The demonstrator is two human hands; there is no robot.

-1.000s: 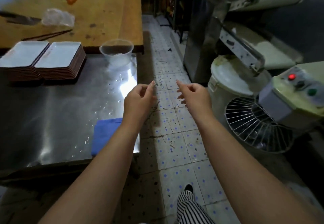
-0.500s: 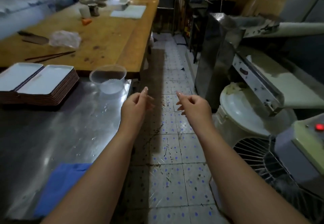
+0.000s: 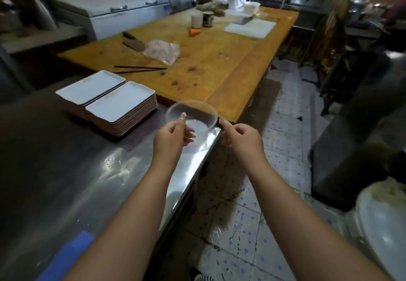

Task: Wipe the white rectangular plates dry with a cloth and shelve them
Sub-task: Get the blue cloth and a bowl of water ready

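Observation:
Two side-by-side stacks of white rectangular plates (image 3: 119, 102) with brown edges stand on the steel table (image 3: 55, 170). A blue cloth (image 3: 66, 256) lies at the table's near edge, partly under my left forearm. My left hand (image 3: 171, 137) hovers over the table's right corner, fingers loosely curled, holding nothing. My right hand (image 3: 239, 137) hangs just past the table edge above the floor, also loosely curled and holding nothing. Both hands are to the right of the plates and apart from them.
A clear plastic tub (image 3: 204, 111) sits at the steel table's far corner, just beyond my left hand. The wooden table (image 3: 219, 65) behind holds a cleaver, chopsticks, a plastic bag and a cutting board. A tiled aisle (image 3: 283, 148) runs right, beside a lidded white bucket (image 3: 382, 225).
The view has swung up and left, bringing the plate stacks nearer the middle. Both hands stay raised and holding nothing, now at the table's corner by the clear tub.

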